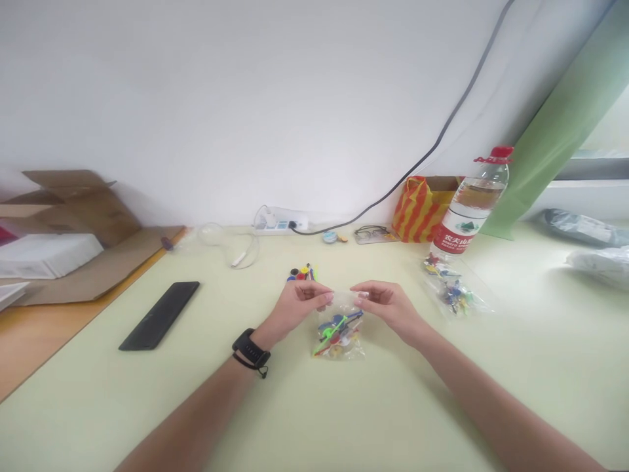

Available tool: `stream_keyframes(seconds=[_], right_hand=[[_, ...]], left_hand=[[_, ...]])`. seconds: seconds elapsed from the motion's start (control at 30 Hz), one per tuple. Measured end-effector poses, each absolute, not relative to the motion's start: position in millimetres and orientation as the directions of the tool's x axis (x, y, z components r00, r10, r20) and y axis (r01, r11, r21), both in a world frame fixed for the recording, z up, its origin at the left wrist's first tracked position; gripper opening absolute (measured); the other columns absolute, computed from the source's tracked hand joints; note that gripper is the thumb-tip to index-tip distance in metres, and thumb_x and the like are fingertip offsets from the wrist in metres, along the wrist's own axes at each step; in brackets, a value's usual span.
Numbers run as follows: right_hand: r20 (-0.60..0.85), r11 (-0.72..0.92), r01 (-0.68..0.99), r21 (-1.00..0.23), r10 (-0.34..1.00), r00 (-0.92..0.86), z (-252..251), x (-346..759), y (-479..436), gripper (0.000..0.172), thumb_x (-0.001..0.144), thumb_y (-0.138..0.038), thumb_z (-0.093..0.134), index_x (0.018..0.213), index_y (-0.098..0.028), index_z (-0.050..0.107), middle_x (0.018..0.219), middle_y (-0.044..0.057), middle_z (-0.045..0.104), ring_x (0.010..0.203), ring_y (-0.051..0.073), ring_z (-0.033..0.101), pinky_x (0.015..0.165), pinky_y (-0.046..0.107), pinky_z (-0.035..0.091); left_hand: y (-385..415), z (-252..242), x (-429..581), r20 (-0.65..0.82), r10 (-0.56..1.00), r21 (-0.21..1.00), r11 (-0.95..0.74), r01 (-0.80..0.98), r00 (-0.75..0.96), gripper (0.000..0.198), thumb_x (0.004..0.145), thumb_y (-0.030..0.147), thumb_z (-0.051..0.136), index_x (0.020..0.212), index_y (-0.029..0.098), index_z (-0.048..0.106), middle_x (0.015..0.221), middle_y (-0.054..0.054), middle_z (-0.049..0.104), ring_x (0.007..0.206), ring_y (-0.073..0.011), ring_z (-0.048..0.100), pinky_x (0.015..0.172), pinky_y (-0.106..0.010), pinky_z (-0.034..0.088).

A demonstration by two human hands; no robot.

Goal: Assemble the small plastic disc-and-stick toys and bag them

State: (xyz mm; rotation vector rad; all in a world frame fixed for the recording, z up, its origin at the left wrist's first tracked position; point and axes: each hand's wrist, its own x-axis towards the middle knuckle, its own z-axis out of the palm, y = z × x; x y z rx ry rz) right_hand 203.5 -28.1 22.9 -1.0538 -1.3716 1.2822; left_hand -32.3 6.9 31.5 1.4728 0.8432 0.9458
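Observation:
Between my hands hangs a clear plastic bag [350,341] with several small colourful plastic parts in it, among them a bright green stick and blue and red pieces. My left hand [301,308] pinches the bag's top edge at its left corner. At the right corner, my right hand [388,308] pinches the same edge between thumb and fingers. Just beyond my left hand lies a small pile of coloured parts [302,272], partly hidden by that hand. Another clear bag of coloured parts [459,296] rests on the table to the right.
A large water bottle [466,213] stands at the back right beside a red-and-yellow striped bag [417,206]. A power strip [280,221] and glasses [372,233] lie along the wall. On the left are a black flat case [160,316] and an opened cardboard box [93,262].

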Motion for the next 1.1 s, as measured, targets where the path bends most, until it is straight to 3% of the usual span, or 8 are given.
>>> stream_keyframes(seconds=[0.27,0.43,0.57,0.73,0.9,1.1], right_hand=[[0.077,0.075,-0.022,-0.997,0.989,-0.125,18,205,-26,0.024,0.078,-0.04,0.079,0.095,-0.023,0.084,0.077,0.002,0.067,0.078,0.018,0.058,0.077,0.033,0.047],[0.127,0.116,-0.092,-0.989,0.985,-0.119,15,206,-25,0.018,0.081,-0.036,0.075,0.092,-0.025,0.084,0.086,0.004,0.069,0.083,0.018,0.058,0.081,0.033,0.047],[0.148,0.141,-0.068,-0.988,0.983,-0.105,16,203,-26,0.024,0.082,-0.042,0.077,0.094,-0.022,0.082,0.094,0.006,0.073,0.088,0.02,0.062,0.083,0.034,0.05],[0.194,0.197,0.052,-0.979,0.979,-0.066,15,204,-24,0.038,0.08,-0.049,0.078,0.104,-0.021,0.077,0.088,0.006,0.073,0.083,0.021,0.065,0.08,0.037,0.054],[0.291,0.298,0.193,-0.935,0.955,-0.063,10,204,-21,0.03,0.087,-0.051,0.07,0.092,-0.021,0.074,0.091,0.007,0.075,0.085,0.022,0.068,0.082,0.037,0.055],[0.234,0.236,0.092,-0.967,0.972,-0.033,9,203,-23,0.03,0.084,-0.048,0.074,0.095,-0.021,0.078,0.096,0.007,0.078,0.089,0.024,0.07,0.084,0.037,0.055]], left_hand=[[13,29,-37,0.052,0.923,0.998,-0.03,-0.063,0.382,0.022,0.076,0.027,0.084,0.094,0.014,0.083,0.08,-0.009,0.078,0.072,-0.0167,0.069,0.072,-0.029,0.055],[14,26,-38,0.046,0.93,0.997,-0.02,-0.074,0.364,0.018,0.079,0.026,0.081,0.093,0.015,0.084,0.087,-0.011,0.079,0.079,-0.0184,0.071,0.077,-0.03,0.056],[12,25,-37,0.08,0.938,0.997,-0.077,-0.023,0.338,0.023,0.079,0.031,0.082,0.095,0.014,0.083,0.09,-0.012,0.079,0.081,-0.0198,0.071,0.078,-0.03,0.057],[13,23,-36,0.149,0.942,0.984,-0.172,0.053,0.301,0.038,0.075,0.034,0.086,0.108,0.016,0.08,0.092,-0.008,0.079,0.083,-0.0199,0.073,0.081,-0.031,0.059],[18,20,-38,0.159,0.933,0.968,-0.212,0.136,0.322,0.026,0.078,0.038,0.083,0.091,0.015,0.082,0.086,-0.009,0.079,0.078,-0.0197,0.072,0.074,-0.029,0.059],[18,20,-39,0.125,0.94,0.984,-0.159,0.082,0.318,0.028,0.077,0.035,0.084,0.097,0.016,0.083,0.087,-0.009,0.08,0.078,-0.0199,0.073,0.077,-0.03,0.06]])
